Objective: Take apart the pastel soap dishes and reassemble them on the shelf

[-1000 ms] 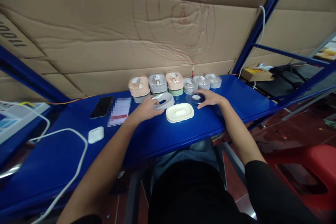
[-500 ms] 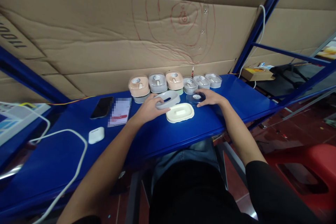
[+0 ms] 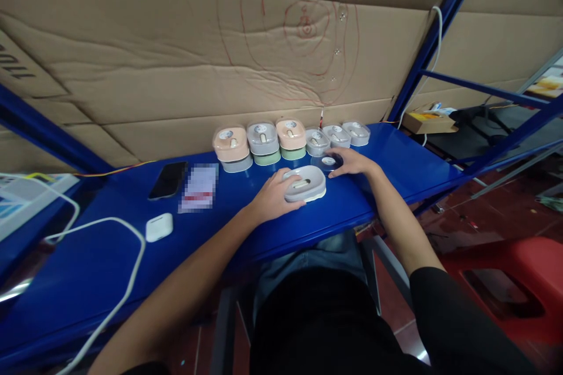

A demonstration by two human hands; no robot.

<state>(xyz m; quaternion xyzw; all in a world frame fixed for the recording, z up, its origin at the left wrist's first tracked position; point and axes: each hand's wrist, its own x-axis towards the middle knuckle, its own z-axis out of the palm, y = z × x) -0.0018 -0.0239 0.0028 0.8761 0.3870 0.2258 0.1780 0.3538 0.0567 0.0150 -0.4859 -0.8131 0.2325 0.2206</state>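
My left hand grips the left end of a grey oval dish with a slot in its middle. The dish sits over a cream base, whose raised middle shows through the slot and whose rim peeks out below. Just behind, my right hand has its thumb and fingers curled round the right side of a clear lid with a round label. This lid lies low at the table surface.
Stacked peach, grey and green boxes with clear lids line the back, beside smaller grey boxes. To the left on the blue table are a dark phone, a lit phone, a white earbud case and a white cable.
My left hand has brought the grey dish right and nearer, from behind the cream base to on top of it. My right hand stays at the clear lid.
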